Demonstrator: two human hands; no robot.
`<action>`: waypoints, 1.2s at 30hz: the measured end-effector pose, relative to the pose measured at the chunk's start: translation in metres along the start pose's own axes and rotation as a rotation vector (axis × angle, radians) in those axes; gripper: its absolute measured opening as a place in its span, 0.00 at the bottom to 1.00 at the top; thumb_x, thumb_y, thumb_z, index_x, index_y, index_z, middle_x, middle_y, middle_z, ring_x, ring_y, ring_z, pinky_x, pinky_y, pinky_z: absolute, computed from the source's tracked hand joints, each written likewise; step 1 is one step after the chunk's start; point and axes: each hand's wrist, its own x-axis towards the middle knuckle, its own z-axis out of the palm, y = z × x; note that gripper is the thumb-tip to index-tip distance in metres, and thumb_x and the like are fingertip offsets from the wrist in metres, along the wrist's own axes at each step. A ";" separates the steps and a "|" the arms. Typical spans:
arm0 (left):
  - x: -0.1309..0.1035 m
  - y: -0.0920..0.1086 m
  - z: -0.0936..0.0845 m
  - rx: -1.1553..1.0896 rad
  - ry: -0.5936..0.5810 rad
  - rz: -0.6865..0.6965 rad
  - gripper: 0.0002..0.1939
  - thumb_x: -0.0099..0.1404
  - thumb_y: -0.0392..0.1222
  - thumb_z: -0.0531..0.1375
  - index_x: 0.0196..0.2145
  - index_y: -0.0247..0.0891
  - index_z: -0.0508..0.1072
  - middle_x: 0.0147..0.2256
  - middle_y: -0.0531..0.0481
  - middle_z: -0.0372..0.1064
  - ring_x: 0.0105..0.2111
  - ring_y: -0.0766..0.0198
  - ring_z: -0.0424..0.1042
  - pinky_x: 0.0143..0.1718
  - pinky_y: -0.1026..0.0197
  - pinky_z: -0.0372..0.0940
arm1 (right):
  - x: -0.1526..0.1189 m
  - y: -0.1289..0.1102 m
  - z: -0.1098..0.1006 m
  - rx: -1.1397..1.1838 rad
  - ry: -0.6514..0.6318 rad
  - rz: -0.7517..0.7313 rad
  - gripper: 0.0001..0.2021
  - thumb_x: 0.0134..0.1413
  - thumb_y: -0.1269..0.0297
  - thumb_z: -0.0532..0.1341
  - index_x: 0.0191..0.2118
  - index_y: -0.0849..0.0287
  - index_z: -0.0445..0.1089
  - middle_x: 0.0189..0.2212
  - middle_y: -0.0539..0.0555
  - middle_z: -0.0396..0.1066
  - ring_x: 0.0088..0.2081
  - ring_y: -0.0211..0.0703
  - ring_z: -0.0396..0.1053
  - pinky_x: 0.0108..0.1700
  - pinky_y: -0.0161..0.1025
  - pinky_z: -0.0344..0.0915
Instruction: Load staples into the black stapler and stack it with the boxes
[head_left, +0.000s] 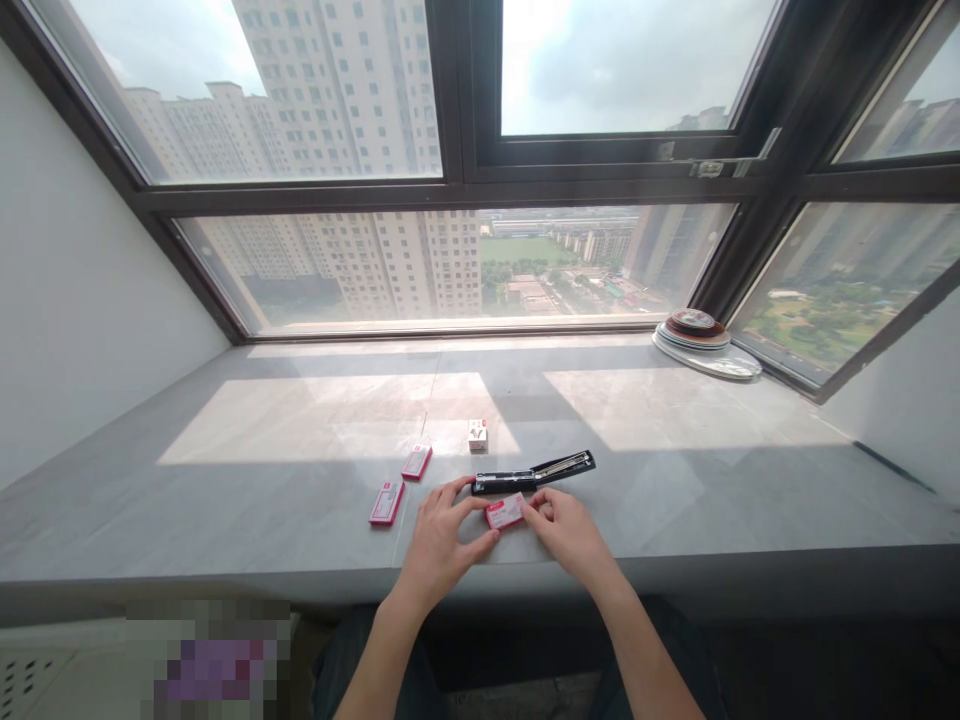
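Observation:
A small red-and-white box [505,512], of the size staples come in, lies near the front of the sill. The thumb and index finger of my left hand [444,532] are curved around its left end. My right hand [568,530] pinches its right end, with the other fingers curled in. Just behind the box is a black stapler [506,482], opened out flat with its top arm swung to the right. Left of my left hand lie two similar boxes, a nearer red box [387,503] and a farther red box [417,462].
A small white cube-shaped box [478,436] stands behind the stapler. Stacked plates or lids [694,340] sit in the far right corner by the window frame [450,195]. The grey stone sill [247,520] ends at a front edge close to my wrists. A dark thin strip [892,466] lies at the right wall.

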 end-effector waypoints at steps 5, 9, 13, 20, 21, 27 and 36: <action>0.002 0.000 -0.001 -0.015 -0.006 0.002 0.14 0.63 0.47 0.65 0.48 0.54 0.76 0.62 0.54 0.64 0.61 0.50 0.62 0.63 0.43 0.59 | 0.003 -0.001 -0.001 0.035 -0.054 0.028 0.17 0.58 0.49 0.59 0.32 0.58 0.73 0.19 0.49 0.71 0.22 0.40 0.65 0.24 0.34 0.51; 0.001 -0.002 -0.005 -0.045 -0.014 0.019 0.11 0.64 0.45 0.64 0.45 0.50 0.76 0.61 0.53 0.65 0.61 0.52 0.63 0.63 0.45 0.60 | 0.005 0.008 -0.012 0.028 -0.051 0.070 0.17 0.57 0.48 0.60 0.30 0.58 0.72 0.17 0.49 0.69 0.21 0.40 0.64 0.24 0.34 0.51; -0.001 -0.002 -0.006 -0.060 -0.008 0.022 0.12 0.64 0.43 0.64 0.47 0.50 0.75 0.62 0.54 0.65 0.61 0.53 0.63 0.63 0.47 0.60 | 0.000 0.010 -0.027 -0.099 0.045 0.090 0.17 0.59 0.47 0.59 0.33 0.56 0.72 0.19 0.49 0.70 0.23 0.43 0.67 0.25 0.36 0.53; 0.001 -0.001 -0.004 -0.062 0.005 0.026 0.16 0.63 0.41 0.64 0.49 0.51 0.73 0.61 0.54 0.66 0.60 0.52 0.64 0.63 0.44 0.60 | 0.004 -0.032 -0.012 -0.087 0.049 -0.135 0.15 0.64 0.54 0.55 0.50 0.52 0.72 0.23 0.48 0.72 0.30 0.45 0.71 0.32 0.37 0.58; 0.001 -0.001 -0.005 -0.064 0.007 0.025 0.16 0.63 0.41 0.64 0.49 0.51 0.73 0.61 0.54 0.66 0.60 0.52 0.64 0.63 0.44 0.60 | 0.007 -0.036 -0.005 -0.067 0.024 -0.142 0.15 0.64 0.54 0.56 0.50 0.52 0.72 0.23 0.48 0.72 0.30 0.45 0.71 0.33 0.37 0.58; 0.003 0.001 -0.006 -0.065 0.007 0.011 0.17 0.62 0.41 0.65 0.50 0.52 0.73 0.60 0.54 0.66 0.60 0.51 0.64 0.63 0.44 0.60 | 0.022 -0.040 0.024 0.090 0.023 -0.110 0.11 0.62 0.57 0.57 0.45 0.56 0.70 0.19 0.45 0.68 0.27 0.43 0.69 0.33 0.36 0.58; 0.004 -0.002 -0.007 -0.087 -0.029 0.005 0.17 0.63 0.41 0.64 0.50 0.51 0.72 0.61 0.54 0.65 0.61 0.51 0.62 0.63 0.44 0.59 | 0.036 -0.057 0.023 0.027 -0.014 -0.203 0.07 0.62 0.59 0.57 0.40 0.53 0.71 0.19 0.44 0.66 0.25 0.40 0.65 0.30 0.35 0.54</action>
